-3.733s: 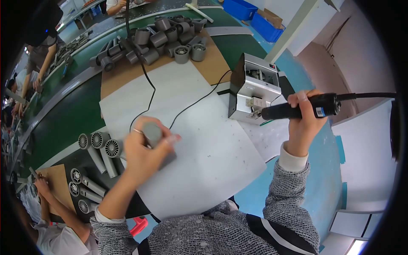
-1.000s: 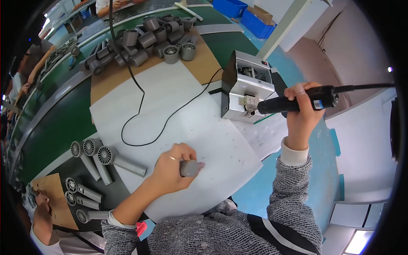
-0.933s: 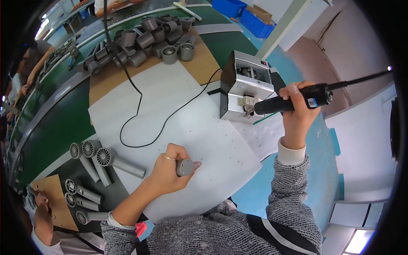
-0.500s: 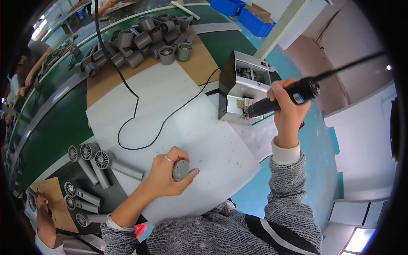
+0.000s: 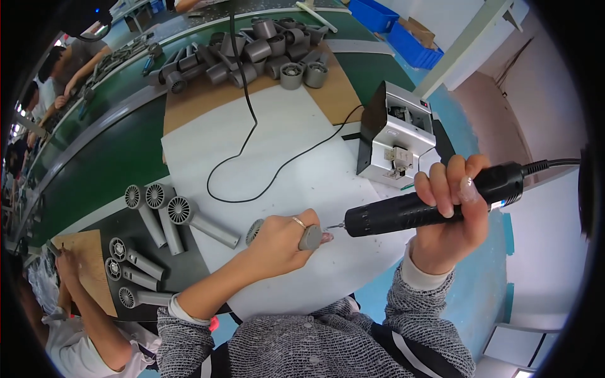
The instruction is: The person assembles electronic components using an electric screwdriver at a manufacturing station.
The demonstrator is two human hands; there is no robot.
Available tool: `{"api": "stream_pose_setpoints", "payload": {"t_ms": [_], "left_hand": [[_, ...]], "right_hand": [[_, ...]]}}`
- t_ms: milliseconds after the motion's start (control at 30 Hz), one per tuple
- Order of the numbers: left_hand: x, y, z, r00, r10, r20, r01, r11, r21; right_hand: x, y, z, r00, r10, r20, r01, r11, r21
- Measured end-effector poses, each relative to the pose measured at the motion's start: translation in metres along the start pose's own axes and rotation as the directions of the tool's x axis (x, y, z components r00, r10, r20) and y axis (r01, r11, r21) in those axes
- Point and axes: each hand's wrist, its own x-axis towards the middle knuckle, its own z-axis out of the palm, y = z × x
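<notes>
My left hand [image 5: 283, 244] is wrapped round a grey handheld fan [image 5: 311, 237], whose round handle end faces right; part of its slotted head [image 5: 254, 231] shows behind the hand. In my right hand [image 5: 455, 217] is a black electric screwdriver [image 5: 397, 213], lying nearly level with its thin bit pointing left. The bit tip is close to my left fingertips and the fan's handle end. Whether a screw sits on the tip is too small to tell. Beyond the screwdriver stands a silver and black screw feeder [image 5: 397, 135].
A white sheet [image 5: 220, 145] covers the work surface, a black cable [image 5: 252, 200] curving across it. Several grey fans [image 5: 205, 228] lie at the left. Grey fan parts [image 5: 258, 50] are heaped at the back. Blue bins [image 5: 416, 47] stand far right. Another person's arm [image 5: 88, 302] is at lower left.
My right hand has brought the screwdriver from the screw feeder down and left toward the fan. My left hand has moved right with the fan and turned it. The whole view has shifted.
</notes>
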Motion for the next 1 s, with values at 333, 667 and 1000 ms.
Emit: {"api": "stream_pose_setpoints", "payload": {"t_ms": [333,667,1000], "left_hand": [[-0.004,-0.005,0.003,0.996,0.088,-0.018,-0.087,0.996,0.034],[-0.003,-0.004,0.003,0.998,0.067,0.000,-0.067,0.997,0.027],[-0.006,-0.007,0.008,0.993,0.115,0.020,-0.115,0.993,0.011]], "right_hand": [[-0.014,0.006,0.011,0.999,-0.042,0.027,0.043,0.998,-0.040],[-0.017,0.008,0.013,0.997,-0.058,0.042,0.060,0.996,-0.067],[-0.033,0.011,0.016,0.999,-0.048,0.001,0.048,0.998,-0.050]]}}
